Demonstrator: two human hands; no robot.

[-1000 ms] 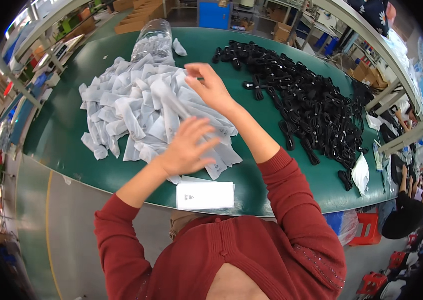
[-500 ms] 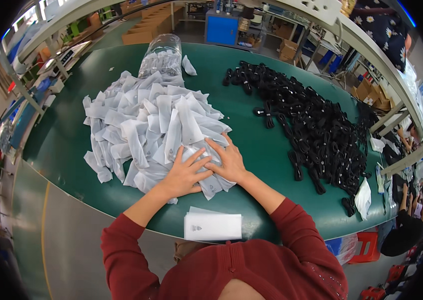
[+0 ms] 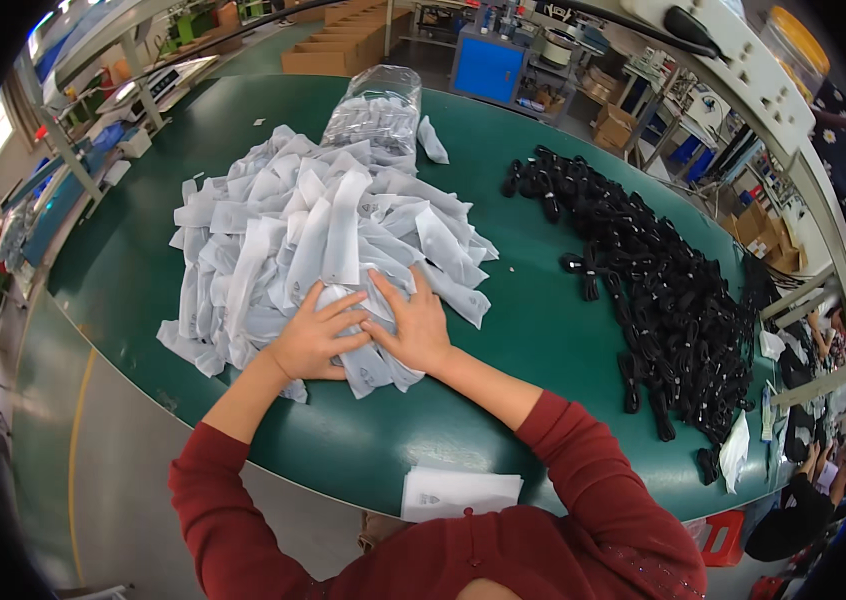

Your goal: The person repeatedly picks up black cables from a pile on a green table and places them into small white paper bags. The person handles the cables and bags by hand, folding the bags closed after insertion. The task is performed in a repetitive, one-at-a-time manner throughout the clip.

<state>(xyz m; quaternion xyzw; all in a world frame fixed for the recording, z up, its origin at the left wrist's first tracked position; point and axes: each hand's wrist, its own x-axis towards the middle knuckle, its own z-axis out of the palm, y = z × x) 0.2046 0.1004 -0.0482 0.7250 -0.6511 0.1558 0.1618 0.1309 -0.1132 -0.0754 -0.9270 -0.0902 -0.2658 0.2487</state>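
White plastic sleeves (image 3: 313, 240) lie in a big loose pile on the green worktop (image 3: 533, 340), most of them flat and overlapping at all angles. Both my hands are down on the near edge of that pile. My left hand (image 3: 315, 338) is flat, fingers spread, palm pressing on a small bunch of sleeves; not closed around anything. My right hand (image 3: 415, 328) sits just beside it, also flat and spread on the same bunch, thumbs nearly touching. Neither hand grips, both only press. Red sleeves of my sweater (image 3: 583, 500) cover both forearms up to the wrists. At the far end of the pile a clear plastic bag (image 3: 375, 108) with more white sleeves inside lies on its side, touching the pile. To my right, well apart from the white pile, a long heap of black bundled cords (image 3: 663, 300) runs along the worktop toward its right edge. A few white sleeves (image 3: 735, 452) lie at the near end of that black heap. A flat white stack (image 3: 458, 492) rests at the worktop's near edge, just in front of my chest. Another person (image 3: 793, 510) is at lower right beyond the worktop.
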